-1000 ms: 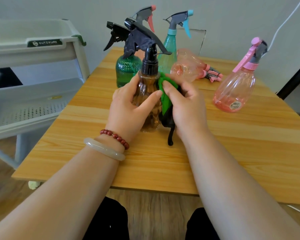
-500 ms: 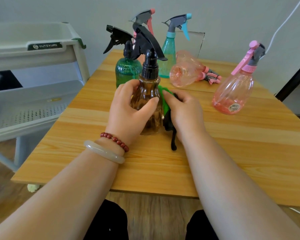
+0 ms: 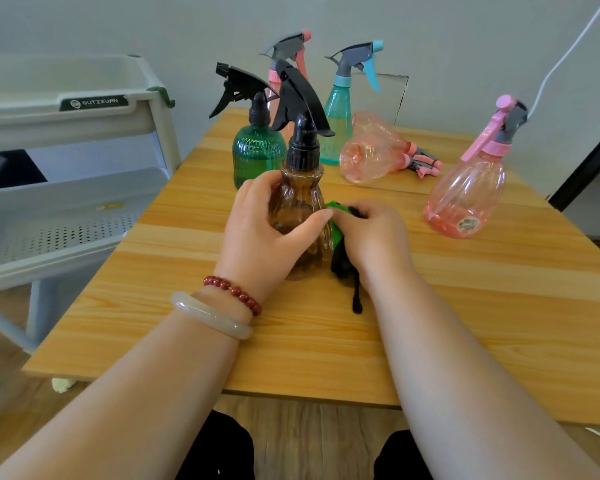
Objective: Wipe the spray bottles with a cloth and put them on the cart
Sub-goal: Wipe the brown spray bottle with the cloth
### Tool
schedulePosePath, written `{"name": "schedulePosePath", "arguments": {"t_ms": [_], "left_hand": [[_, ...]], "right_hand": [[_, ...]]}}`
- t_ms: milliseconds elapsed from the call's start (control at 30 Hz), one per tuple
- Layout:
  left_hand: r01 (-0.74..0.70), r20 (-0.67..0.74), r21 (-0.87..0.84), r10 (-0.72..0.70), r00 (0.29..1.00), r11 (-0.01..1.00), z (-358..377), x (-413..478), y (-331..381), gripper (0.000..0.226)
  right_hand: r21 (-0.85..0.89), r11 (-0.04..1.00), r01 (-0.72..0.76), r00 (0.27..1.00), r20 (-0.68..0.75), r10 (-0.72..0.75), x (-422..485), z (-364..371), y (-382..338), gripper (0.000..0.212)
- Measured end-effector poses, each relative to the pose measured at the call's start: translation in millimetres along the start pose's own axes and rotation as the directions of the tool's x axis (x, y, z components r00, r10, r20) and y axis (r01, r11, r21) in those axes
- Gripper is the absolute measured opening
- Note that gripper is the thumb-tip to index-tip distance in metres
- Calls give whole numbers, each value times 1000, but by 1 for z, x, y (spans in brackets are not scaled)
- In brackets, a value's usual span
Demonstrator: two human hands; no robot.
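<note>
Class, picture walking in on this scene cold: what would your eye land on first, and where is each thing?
First, the amber spray bottle, upright at the middle of the table, gripped by the left hand while the right hand presses a green cloth against its side. Next, the pink bottle lying on its side behind it, among upright ones. Then the pale cart standing left of the table.

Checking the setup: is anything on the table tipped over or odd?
Yes: one pink spray bottle lies on its side at the back of the table, while the other bottles stand upright. No spill shows.
</note>
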State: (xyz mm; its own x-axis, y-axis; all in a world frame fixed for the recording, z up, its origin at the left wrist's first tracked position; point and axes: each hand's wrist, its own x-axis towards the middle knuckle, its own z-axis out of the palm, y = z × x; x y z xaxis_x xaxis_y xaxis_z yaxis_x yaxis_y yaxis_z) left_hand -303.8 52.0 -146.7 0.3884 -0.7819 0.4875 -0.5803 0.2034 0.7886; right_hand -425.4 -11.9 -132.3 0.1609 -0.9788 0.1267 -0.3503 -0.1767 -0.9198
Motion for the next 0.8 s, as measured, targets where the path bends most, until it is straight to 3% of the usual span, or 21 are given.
{"name": "schedulePosePath", "arguments": {"t_ms": [100,133,200,267,367,400,467,533,600,733,800], "left_hand": [[12,-24,-31,-12,1000,999,-1,-1,3,57],[19,-25,-39,-20,999,999,-1,-1,3,54],[38,-19,-60,-39,999,997,-3,-2,3,47],[58,-8,-94,-59,998,994,-3,-2,4,42],[54,16,-95,-53,998,994,-3,-2,4,39],[57,22,-99,-55,998,993,-3,-2,4,40],[38,1,-58,-38,999,998,-1,-1,1,51],[15,-31,29,-14,999,999,0,-1,-1,63],[20,-33,40,-19,999,999,-2,0,-1,59],[-2,-46,45,4,999,999,-5,1,1,47],[13,-50,16,-12,999,1000,-6,1,1,49]], "right_hand": [[356,923,146,989,-55,-135,-4,4,-4,19],[387,900,199,980,-66,-188,-5,5,-5,19],[289,936,202,979,-33,-201,-4,5,-4,13],[49,993,103,994,21,-104,-1,0,-1,12],[-177,983,50,997,63,-40,2,-4,2,11],[-147,986,77,997,42,-72,1,-3,1,10],[140,979,148,989,-1,-150,-3,0,-4,12],[349,906,238,970,-32,-242,-6,1,-7,22],[283,928,243,966,11,-257,-6,0,-6,20],[-98,994,39,996,87,-31,1,-5,0,9],[-123,992,3,997,75,6,2,-5,2,11]]}}
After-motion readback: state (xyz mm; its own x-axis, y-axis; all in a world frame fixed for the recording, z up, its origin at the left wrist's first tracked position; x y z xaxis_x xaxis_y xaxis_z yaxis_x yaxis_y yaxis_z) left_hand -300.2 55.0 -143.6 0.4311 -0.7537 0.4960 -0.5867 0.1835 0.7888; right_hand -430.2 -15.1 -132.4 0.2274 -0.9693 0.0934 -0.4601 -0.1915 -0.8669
